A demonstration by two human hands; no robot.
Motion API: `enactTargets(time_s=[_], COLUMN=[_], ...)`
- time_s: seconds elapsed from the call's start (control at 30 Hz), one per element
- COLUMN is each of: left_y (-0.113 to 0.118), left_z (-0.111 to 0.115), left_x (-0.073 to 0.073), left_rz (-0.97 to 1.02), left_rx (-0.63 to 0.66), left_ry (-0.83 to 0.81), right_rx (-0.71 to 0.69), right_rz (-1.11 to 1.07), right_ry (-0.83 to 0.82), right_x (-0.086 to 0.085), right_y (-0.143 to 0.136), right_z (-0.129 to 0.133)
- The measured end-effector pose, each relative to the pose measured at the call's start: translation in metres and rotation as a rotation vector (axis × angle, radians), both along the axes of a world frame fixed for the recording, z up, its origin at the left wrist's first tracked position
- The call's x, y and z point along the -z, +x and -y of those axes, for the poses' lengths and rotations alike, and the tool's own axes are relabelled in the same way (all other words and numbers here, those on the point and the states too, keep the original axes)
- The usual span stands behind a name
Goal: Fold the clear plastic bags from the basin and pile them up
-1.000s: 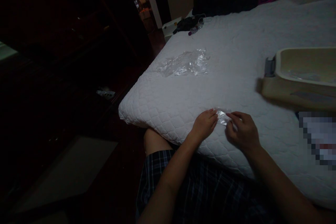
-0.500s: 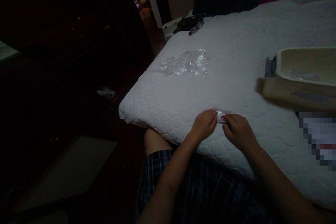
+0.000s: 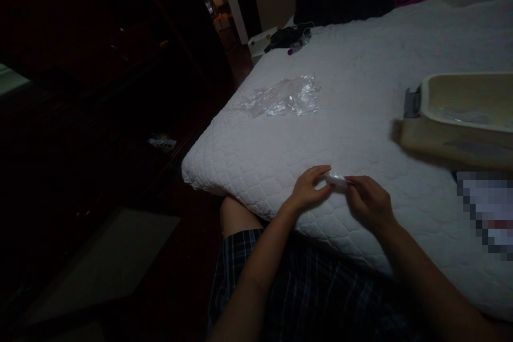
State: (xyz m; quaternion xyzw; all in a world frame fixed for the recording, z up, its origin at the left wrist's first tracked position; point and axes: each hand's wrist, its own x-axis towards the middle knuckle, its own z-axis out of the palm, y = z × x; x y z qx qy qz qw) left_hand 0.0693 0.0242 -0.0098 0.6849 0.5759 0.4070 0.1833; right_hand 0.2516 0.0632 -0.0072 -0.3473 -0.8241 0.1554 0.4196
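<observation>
Here, a small strip of clear plastic (image 3: 337, 177) is sitting between two hands, just right of the middle of the frame and a bit low. Its long side is running from left to right, and its right end is dipping a little. It is looking thin, shiny and crumpled. The right hand (image 3: 371, 203) is pinching that right end, so its grip is clamping the plastic. The left hand (image 3: 309, 190) is making a C shape at the other end, its grip standing apart; I cannot tell if its fingertips are touching the strip. Under them, a white bed (image 3: 360, 91) is showing puffy, stitched shapes. A wrinkly, see-through plastic sheet (image 3: 284, 97) is lying flat on it, above the middle. At the right edge, a hard cream box (image 3: 430, 139) is showing rounded corners and a gray latch (image 3: 412, 102).
</observation>
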Motion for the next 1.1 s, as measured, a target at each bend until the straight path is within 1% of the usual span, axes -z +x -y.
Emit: enactTargets(time_s=[0.1,0.2,0.27,0.37,0.43,0.53,0.63,0.7,0.87,1.1], left_y=[-0.001,-0.003,-0.004,-0.005,-0.005,-0.005,-0.004,-0.004,-0.003,0.0], left_z=[-0.003,-0.005,-0.006,-0.006,-0.007,-0.007,-0.006,-0.005,-0.004,-0.002], left_x=[0.002,0.002,0.002,0.005,0.009,0.013,0.012,0.01,0.006,0.001], left_rz=[0.047,0.049,0.067,0.183,0.288,0.405,0.434,0.409,0.363,0.276], left_rx=[0.0,-0.002,0.008,0.003,-0.015,-0.026,-0.008,-0.005,-0.013,-0.051], left_ry=[-0.041,-0.078,-0.09,-0.093,-0.106,-0.123,-0.108,-0.102,-0.088,-0.097], right_rx=[0.07,0.159,0.219,0.288,0.294,0.249,0.181,0.173,0.265,0.266], right_rz=[-0.079,-0.123,-0.162,-0.253,-0.321,-0.404,-0.433,-0.443,-0.476,-0.442], right_ry=[0.012,-0.027,-0.078,-0.208,-0.321,-0.462,-0.571,-0.634,-0.683,-0.717], right_x=[-0.001,-0.003,-0.004,-0.005,-0.006,-0.008,-0.011,-0.013,-0.015,-0.017], right_y=[0.0,0.0,-0.001,-0.002,-0.002,-0.003,-0.004,-0.005,-0.005,-0.006], right_z=[0.004,0.007,0.008,0.006,0.003,-0.002,-0.006,-0.008,-0.01,-0.011])
